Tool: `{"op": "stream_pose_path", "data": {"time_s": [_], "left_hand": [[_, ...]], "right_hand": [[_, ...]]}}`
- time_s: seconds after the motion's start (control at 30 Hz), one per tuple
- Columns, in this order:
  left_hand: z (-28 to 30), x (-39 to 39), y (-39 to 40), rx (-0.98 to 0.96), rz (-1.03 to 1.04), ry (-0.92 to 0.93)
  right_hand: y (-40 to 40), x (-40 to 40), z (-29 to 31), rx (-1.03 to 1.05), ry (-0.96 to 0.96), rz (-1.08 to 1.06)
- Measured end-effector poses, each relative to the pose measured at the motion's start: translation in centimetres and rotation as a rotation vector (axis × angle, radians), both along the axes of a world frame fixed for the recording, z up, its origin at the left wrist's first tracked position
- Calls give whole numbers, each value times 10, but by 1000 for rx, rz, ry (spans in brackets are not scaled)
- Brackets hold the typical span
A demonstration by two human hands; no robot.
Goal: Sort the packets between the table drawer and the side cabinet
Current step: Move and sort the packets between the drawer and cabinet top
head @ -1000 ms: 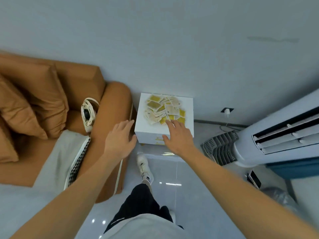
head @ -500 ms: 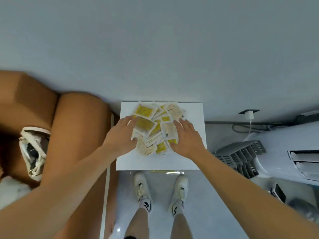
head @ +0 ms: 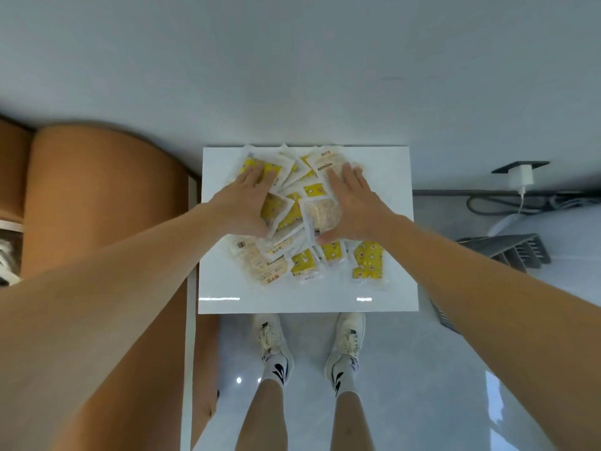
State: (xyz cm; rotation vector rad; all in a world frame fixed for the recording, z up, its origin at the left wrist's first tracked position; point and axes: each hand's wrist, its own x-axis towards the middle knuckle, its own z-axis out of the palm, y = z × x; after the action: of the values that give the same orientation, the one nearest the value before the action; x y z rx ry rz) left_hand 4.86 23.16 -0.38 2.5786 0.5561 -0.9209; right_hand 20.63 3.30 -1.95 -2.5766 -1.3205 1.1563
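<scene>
From the head view I see the packets [head: 304,219] all heaped on the white bench [head: 387,288], none sorted yet. My left hand [head: 242,203] and right hand [head: 353,206] lie flat and spread on the heap, gripping nothing. I judge the sorting barely begun; no drawer shows.

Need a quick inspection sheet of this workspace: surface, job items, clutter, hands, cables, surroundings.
Surface: white cabinet top, glossy.
Job's things: yellow and beige packets in an overlapping pile.
Clutter: nothing seen.
Hands: left hand and right hand flat on the pile, fingers straight.
Cables: white charger plugged in, dark cables on the floor.
Surroundings: orange sofa arm on the left, grey vent grille on the right.
</scene>
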Motion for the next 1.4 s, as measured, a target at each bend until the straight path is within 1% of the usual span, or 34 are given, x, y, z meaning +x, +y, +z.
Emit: {"op": "stream_pose_path", "data": {"time_s": [0.07, 0.23, 0.33, 0.43, 0.63, 0.77, 0.87, 0.97, 1.1, 1.2, 1.27, 1.33, 1.4], "left_hand": [[-2, -5, -1, 3, 6, -37], [-1, -25, 0, 16, 4, -215], [-3, -35, -1, -8, 10, -289], [-6, -40, -2, -30, 9, -337], [-10, -41, -8, 59, -61, -382], [-13, -40, -11, 110, -71, -376], [-14, -36, -13, 165, -79, -421], [-16, -32, -13, 217, -96, -457], [-15, -31, -17, 168, -47, -476], [-3, -34, -16, 135, 5, -519], [17, -38, -14, 149, -7, -541], [47, -42, -10, 177, 9, -565], [92, -48, -6, 212, 54, -585]], "right_hand": [[-4, -7, -4, 67, -30, -3], [-14, -29, -7, 253, -174, -3], [-17, -33, -9, 265, -216, 18], [-22, -32, -12, 292, -217, 41], [-27, -30, -11, 368, -263, 47], [-23, -29, -12, 347, -307, 45], [-19, -27, -15, 299, -345, 69], [-14, -25, -16, 304, -355, 62], [-13, -25, -13, 361, -352, 50], [-12, -25, 2, 402, -381, 60], [-8, -23, 22, 415, -389, 75], [-2, -20, 52, 424, -399, 92], [7, -17, 95, 408, -400, 103]]}}
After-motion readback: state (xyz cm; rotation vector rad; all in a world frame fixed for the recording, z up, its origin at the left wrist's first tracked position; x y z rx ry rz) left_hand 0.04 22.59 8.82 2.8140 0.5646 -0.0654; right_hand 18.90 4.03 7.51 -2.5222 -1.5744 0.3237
